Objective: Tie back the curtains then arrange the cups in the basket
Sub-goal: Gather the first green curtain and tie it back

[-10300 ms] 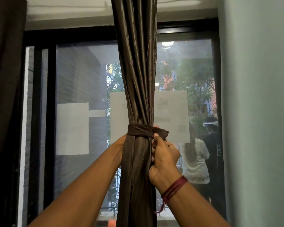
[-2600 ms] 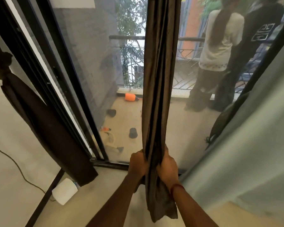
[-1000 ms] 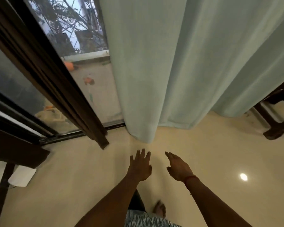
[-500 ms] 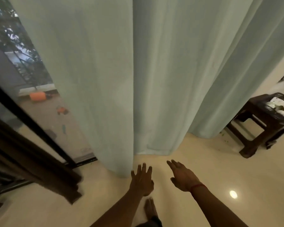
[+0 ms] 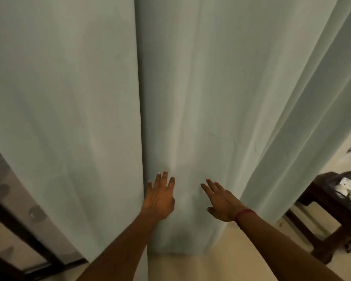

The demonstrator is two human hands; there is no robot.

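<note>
The left hand (image 5: 160, 199) and right hand (image 5: 221, 201), each grip wide and empty, are spread close before the pale curtain (image 5: 190, 88) hanging to the floor (image 5: 190, 268), soft light cloth probably best gathered in folds.

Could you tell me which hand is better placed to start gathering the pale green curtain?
Probably the left hand: its straight fingers lie beside the curtain fold, while the right hand is over flat mid-panel fabric.
</note>
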